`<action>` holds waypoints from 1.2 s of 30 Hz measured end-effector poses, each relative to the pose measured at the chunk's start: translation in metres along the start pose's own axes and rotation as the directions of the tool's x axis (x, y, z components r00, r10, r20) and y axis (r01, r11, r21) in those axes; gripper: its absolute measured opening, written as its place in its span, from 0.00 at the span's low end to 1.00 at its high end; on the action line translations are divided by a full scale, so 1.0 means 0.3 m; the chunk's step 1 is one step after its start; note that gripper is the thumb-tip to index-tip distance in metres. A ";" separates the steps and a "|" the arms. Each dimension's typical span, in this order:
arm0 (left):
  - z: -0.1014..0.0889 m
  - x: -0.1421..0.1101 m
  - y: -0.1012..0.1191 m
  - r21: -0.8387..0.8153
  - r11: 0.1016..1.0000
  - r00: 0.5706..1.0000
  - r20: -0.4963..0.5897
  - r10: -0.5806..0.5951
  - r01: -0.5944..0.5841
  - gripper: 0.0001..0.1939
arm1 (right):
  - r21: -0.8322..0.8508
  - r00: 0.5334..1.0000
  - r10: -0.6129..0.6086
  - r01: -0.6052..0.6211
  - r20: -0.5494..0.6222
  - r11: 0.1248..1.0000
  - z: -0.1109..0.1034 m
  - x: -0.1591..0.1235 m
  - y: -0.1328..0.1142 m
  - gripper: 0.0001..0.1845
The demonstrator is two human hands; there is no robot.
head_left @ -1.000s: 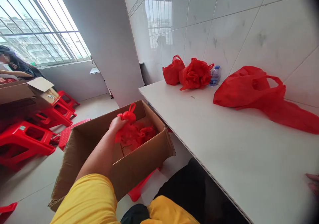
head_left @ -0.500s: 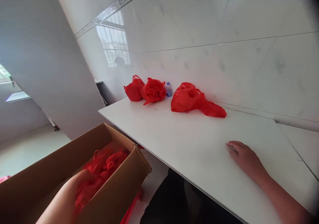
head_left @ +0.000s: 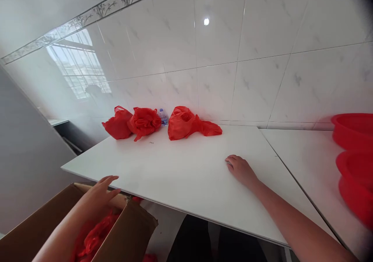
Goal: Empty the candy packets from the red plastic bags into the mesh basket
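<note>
My left hand point(head_left: 103, 190) is over the cardboard box point(head_left: 135, 229), its fingers apart and nothing in them. Below it, crumpled red plastic bags point(head_left: 96, 235) lie inside the box, partly hidden by my forearm. My right hand point(head_left: 240, 170) rests on the white table point(head_left: 180, 169) with its fingers curled together. A small greyish bit shows between thumb and fingers, too small to name.
Along the tiled wall stand two bunched red bags point(head_left: 118, 124) point(head_left: 145, 122), a small water bottle point(head_left: 163, 117) and another red bag point(head_left: 182, 124) with a trailing end. Red plastic basins point(head_left: 354, 188) sit at the right.
My left hand has come up out of the red bags in the box and opened. The view has swung right, bringing the red basins in. My right hand stays on the table.
</note>
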State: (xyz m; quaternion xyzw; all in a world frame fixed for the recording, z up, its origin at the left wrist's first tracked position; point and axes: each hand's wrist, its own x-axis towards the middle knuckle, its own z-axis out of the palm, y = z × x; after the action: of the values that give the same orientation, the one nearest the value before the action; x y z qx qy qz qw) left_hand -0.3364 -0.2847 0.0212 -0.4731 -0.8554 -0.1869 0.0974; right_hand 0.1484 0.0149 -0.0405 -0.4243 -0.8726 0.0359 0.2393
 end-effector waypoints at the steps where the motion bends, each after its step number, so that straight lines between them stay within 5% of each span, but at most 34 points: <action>1: 0.009 0.032 0.083 0.000 0.994 0.989 0.105 0.104 -0.105 0.24 | 0.001 1.000 0.020 -0.020 0.008 1.000 -0.004 0.000 -0.004 0.14; 5: 0.084 0.129 0.385 -0.031 0.954 0.911 0.288 0.294 -0.298 0.27 | -0.022 0.988 0.153 -0.153 0.002 0.988 -0.006 0.010 0.000 0.14; 8: 0.200 0.166 0.557 -0.095 0.935 0.854 0.382 0.352 -0.343 0.29 | -0.062 0.959 0.281 -0.282 -0.031 0.957 0.004 0.020 0.017 0.19; 12: 0.366 0.173 0.703 -0.057 0.946 0.881 0.349 0.319 -0.319 0.32 | -0.127 0.934 0.358 -0.357 -0.018 0.925 0.018 0.024 0.026 0.23; 15: 0.428 0.168 0.742 -0.001 0.961 0.921 0.287 0.265 -0.277 0.33 | -0.161 0.929 0.370 -0.362 0.018 0.918 0.025 0.021 0.024 0.25; 26: 0.469 0.226 0.802 0.047 0.955 0.923 0.277 0.268 -0.292 0.35 | -0.196 0.866 0.458 -0.422 0.201 0.885 0.022 0.071 0.047 0.39; 36: 0.542 0.278 0.968 -0.069 0.904 0.880 0.208 0.427 -0.422 0.32 | -0.204 0.877 0.475 -0.453 0.073 0.868 0.079 0.241 0.117 0.37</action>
State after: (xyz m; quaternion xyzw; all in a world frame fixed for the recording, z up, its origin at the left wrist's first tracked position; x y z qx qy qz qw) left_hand -0.1336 -0.0131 -0.0322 -0.6676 -0.7343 -0.1173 0.0366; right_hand 0.1253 0.0955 -0.0428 -0.6387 -0.7572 0.0389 0.1310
